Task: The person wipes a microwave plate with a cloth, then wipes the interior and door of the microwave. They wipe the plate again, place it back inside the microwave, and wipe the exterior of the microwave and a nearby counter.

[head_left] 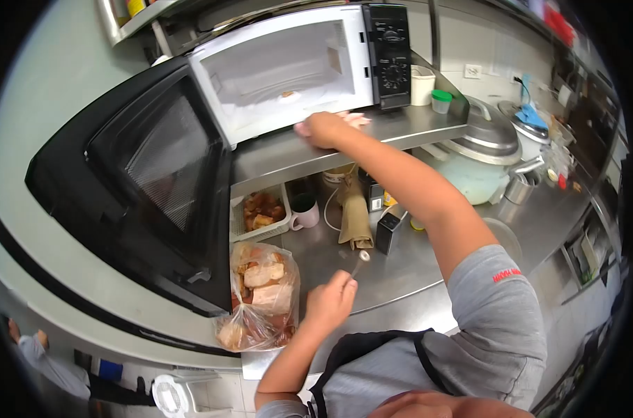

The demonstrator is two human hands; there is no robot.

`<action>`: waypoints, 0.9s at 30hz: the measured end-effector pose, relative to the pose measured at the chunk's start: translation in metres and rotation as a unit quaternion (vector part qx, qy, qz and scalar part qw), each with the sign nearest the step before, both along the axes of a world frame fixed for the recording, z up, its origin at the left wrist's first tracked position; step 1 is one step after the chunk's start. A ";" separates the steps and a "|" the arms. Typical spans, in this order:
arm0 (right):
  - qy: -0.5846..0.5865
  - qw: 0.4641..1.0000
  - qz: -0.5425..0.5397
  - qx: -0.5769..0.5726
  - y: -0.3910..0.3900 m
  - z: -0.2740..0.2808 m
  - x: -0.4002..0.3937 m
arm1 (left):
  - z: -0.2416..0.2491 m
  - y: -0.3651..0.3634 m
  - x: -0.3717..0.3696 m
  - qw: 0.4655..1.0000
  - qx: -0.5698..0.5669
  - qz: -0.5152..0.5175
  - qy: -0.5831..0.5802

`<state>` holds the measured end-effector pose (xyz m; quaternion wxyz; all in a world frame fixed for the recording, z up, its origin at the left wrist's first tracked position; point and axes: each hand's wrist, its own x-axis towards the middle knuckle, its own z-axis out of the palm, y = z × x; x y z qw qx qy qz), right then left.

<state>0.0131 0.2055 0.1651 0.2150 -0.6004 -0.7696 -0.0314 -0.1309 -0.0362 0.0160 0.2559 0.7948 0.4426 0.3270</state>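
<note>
My right hand [322,131] reaches up to the steel shelf, its fingers closed over a pinkish cloth [356,119] in front of the microwave [288,118]. The microwave's black door [163,167] hangs wide open to the left, and a small brown bit [286,93] lies inside. Low in front of me, my left hand [330,303] is closed around a thin-handled utensil [362,260] with a small pale round end; its exact kind does not show. Left of that hand sits a clear plastic bag [264,296] of bread pieces.
Under the shelf stand a white basket of bread [261,212], a pink mug [304,211], a rolled brown paper bag [355,216] and a black box [388,231]. A large lidded pot [477,160] is at right. A person [58,362] shows at lower left.
</note>
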 end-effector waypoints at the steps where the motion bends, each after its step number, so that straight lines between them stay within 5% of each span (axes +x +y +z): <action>1: -0.005 0.999 0.038 0.014 -0.027 0.007 -0.006 | -0.019 0.001 0.005 0.999 -0.014 -0.015 0.038; 3: 0.004 0.985 0.170 0.034 -0.037 0.002 -0.006 | -0.066 -0.001 0.018 0.997 -0.033 -0.049 0.044; 6: 0.213 0.946 0.197 -0.148 -0.072 0.050 0.005 | -0.107 -0.006 0.033 0.977 0.110 -0.177 0.047; 8: 0.248 0.956 0.154 -0.021 -0.041 0.069 0.022 | -0.118 -0.004 0.041 0.949 0.207 -0.238 0.007; 10: 0.377 0.922 0.078 -0.040 -0.063 0.101 0.016 | -0.117 -0.005 0.039 0.929 0.234 -0.284 0.034; 13: 0.270 0.958 0.072 0.062 -0.007 0.094 0.024 | -0.123 -0.003 0.032 0.903 0.251 -0.331 0.114; 14: 0.069 0.997 -0.004 0.022 0.023 0.090 0.026 | -0.129 -0.002 0.029 0.894 0.251 -0.341 0.150; 16: -0.204 0.979 -0.002 -0.001 0.103 0.057 0.040 | -0.151 0.000 0.023 0.926 0.213 -0.297 0.096; 18: -0.282 0.958 0.002 -0.044 0.125 0.049 0.027 | -0.183 -0.004 0.019 0.963 0.163 -0.206 0.061; 20: -0.174 0.978 0.010 -0.111 0.098 0.060 -0.017 | -0.174 -0.011 0.016 0.969 0.188 -0.133 0.085; 21: -0.197 0.972 0.100 -0.081 0.093 0.064 -0.037 | -0.171 -0.012 0.016 0.970 0.200 -0.098 0.096; 22: -0.239 0.957 0.157 -0.048 0.109 0.063 -0.055 | -0.179 -0.011 0.025 0.992 -0.081 0.016 0.090; 25: -0.148 0.971 0.156 -0.103 0.147 0.068 -0.100 | -0.226 -0.009 0.008 0.977 -0.205 -0.054 0.003; 26: -0.062 0.961 0.230 -0.141 0.176 0.064 -0.095 | -0.223 -0.015 -0.003 0.981 -0.187 -0.041 0.005; 27: -0.113 0.960 0.224 -0.121 0.182 0.070 -0.092 | -0.217 -0.021 -0.015 0.988 -0.156 -0.017 0.015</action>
